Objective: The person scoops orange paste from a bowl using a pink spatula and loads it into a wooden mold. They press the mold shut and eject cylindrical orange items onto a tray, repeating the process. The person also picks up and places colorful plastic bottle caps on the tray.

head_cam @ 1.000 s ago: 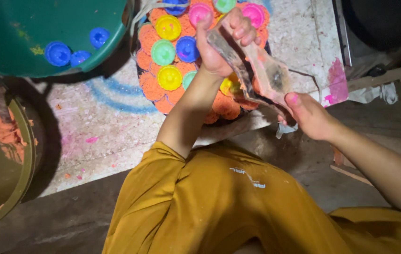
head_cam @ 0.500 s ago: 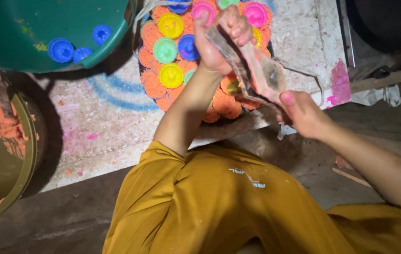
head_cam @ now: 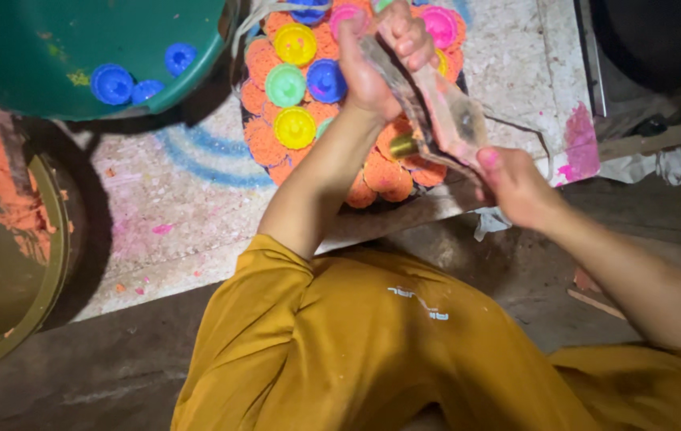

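Note:
My left hand (head_cam: 374, 65) grips the upper end of a clear plastic bag (head_cam: 448, 120) smeared with pink. My right hand (head_cam: 516, 185) pinches the bag's lower end, so the bag is stretched between both hands. A small brass nozzle (head_cam: 403, 145) shows just under the bag. Beneath the hands lies a round cluster of orange moulded pieces (head_cam: 265, 144) topped with coloured plastic cups: yellow (head_cam: 295, 128), green (head_cam: 285, 85), blue (head_cam: 327, 81) and pink (head_cam: 439, 25). The bag and my hands hide part of the cluster.
A green tub (head_cam: 77, 48) with blue cups (head_cam: 111, 83) stands at the upper left. An olive bowl (head_cam: 45, 263) with orange paste sits at the left edge. The cluster rests on a speckled board (head_cam: 173, 207) stained blue and pink. Dark objects lie at the upper right.
Both hands keep their hold on the bag and stay almost in place. The view has shifted slightly, and the bag looks a little more stretched.

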